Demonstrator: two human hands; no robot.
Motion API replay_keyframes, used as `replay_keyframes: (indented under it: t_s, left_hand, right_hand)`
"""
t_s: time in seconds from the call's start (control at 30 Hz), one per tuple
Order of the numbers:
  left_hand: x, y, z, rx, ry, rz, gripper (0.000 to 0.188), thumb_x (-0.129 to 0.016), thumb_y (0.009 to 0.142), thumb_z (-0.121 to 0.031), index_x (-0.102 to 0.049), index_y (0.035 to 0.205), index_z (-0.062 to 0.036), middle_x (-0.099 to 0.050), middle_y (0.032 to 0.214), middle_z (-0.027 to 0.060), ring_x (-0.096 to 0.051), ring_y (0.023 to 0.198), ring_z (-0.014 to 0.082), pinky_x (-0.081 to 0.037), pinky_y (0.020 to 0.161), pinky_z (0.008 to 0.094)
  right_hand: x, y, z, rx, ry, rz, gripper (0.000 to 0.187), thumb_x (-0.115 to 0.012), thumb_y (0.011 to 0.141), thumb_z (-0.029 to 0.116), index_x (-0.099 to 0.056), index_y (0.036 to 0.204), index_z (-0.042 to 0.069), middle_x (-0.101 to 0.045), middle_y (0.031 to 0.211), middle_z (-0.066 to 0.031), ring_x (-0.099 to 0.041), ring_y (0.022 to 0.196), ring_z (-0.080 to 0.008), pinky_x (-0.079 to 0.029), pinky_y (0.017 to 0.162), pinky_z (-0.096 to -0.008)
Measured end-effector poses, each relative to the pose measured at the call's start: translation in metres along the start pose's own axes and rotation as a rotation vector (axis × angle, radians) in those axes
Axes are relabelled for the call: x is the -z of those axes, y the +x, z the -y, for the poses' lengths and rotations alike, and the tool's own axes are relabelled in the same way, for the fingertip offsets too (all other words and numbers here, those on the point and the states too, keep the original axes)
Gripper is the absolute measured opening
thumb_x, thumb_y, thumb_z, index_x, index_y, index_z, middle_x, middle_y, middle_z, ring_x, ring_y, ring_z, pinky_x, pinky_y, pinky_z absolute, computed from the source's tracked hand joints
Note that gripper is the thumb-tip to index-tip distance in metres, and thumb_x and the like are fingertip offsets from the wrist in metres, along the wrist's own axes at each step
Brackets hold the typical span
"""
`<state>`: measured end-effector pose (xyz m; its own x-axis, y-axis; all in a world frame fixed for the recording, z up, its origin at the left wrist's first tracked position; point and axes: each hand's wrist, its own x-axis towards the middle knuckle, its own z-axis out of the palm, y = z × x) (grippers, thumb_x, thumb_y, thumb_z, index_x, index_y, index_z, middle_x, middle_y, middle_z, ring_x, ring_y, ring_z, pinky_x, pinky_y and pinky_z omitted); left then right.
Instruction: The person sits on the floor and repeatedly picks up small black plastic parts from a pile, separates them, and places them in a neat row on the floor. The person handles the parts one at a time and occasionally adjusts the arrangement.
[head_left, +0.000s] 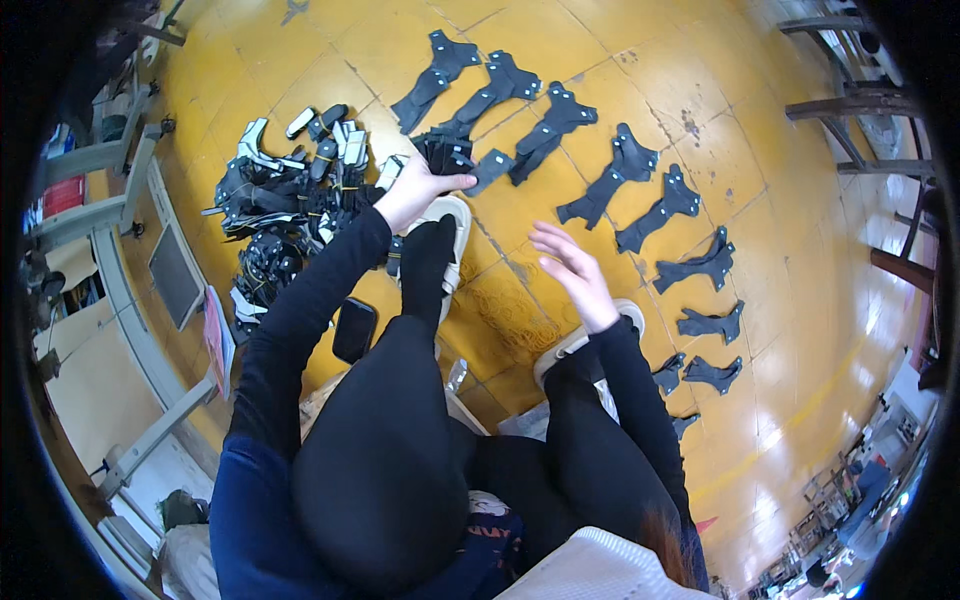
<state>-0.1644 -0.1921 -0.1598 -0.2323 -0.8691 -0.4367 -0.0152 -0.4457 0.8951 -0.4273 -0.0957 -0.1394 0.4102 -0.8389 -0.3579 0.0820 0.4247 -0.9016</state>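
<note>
My left hand (415, 192) reaches forward past my left shoe and is closed on a small stack of dark fabric pieces (442, 150), its thumb along the near edge. One flat grey-black piece (490, 172) sticks out to the right beside the thumb. Over the floor between my feet, my right hand (573, 268) hovers with its fingers apart and nothing in them. Several dark, branched fabric pieces (610, 178) with small white marks lie in small piles, curving from the far middle round to my right. Fingertips of the left hand are partly hidden.
Left of my left foot is a heap of dark and white bundles (290, 195), some tied with yellow bands. A black phone (355, 330) lies near my left leg. Yellow rubber bands (515, 315) are scattered between my shoes. Wooden stool legs (850, 105) stand far right.
</note>
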Motion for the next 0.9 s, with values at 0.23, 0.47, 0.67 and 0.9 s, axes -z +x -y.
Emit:
replay_keyframes:
  t_s: [0.23, 0.47, 0.67, 0.9]
  left_hand:
    - [-0.033, -0.012, 0.005, 0.056, 0.112, 0.146, 0.034, -0.073, 0.075, -0.006, -0.058, 0.106, -0.0043, -0.066, 0.099, 0.0021, -0.059, 0.093, 0.0094, -0.045, 0.086, 0.0249]
    - [-0.039, -0.024, 0.006, 0.106, 0.037, 0.29, 0.034, -0.071, 0.076, -0.003, -0.06, 0.108, 0.0001, -0.065, 0.107, 0.0071, -0.059, 0.099, 0.0131, -0.045, 0.091, 0.0284]
    - [-0.033, -0.028, 0.012, 0.13, 0.045, 0.279, 0.037, -0.069, 0.076, 0.0, -0.061, 0.111, -0.0017, -0.065, 0.109, 0.0047, -0.058, 0.1, 0.0119, -0.044, 0.091, 0.0271]
    - [-0.033, -0.035, 0.022, 0.255, -0.087, 0.227, 0.025, -0.062, 0.086, -0.011, -0.056, 0.108, -0.0003, -0.064, 0.103, 0.0073, -0.061, 0.089, 0.0121, -0.049, 0.079, 0.0265]
  right_hand:
    - [-0.01, 0.025, 0.002, 0.021, -0.004, -0.054, 0.047, -0.056, 0.089, 0.013, -0.046, 0.134, 0.005, -0.035, 0.143, -0.0107, -0.037, 0.129, -0.0206, -0.033, 0.103, -0.0322]
    - [0.0, 0.015, -0.01, -0.06, 0.038, -0.155, 0.047, -0.055, 0.09, 0.015, -0.044, 0.135, 0.004, -0.035, 0.143, -0.0106, -0.04, 0.126, -0.0203, -0.03, 0.104, -0.0315]
    - [-0.007, 0.013, -0.009, -0.072, 0.177, -0.109, 0.047, -0.054, 0.091, 0.017, -0.043, 0.135, 0.003, -0.034, 0.143, -0.009, -0.046, 0.121, -0.0204, -0.033, 0.103, -0.0319]
    - [0.005, 0.007, -0.03, -0.095, 0.193, -0.32, 0.037, -0.053, 0.092, 0.018, -0.054, 0.126, 0.005, -0.04, 0.139, -0.0073, -0.057, 0.102, -0.0163, -0.043, 0.086, -0.0272]
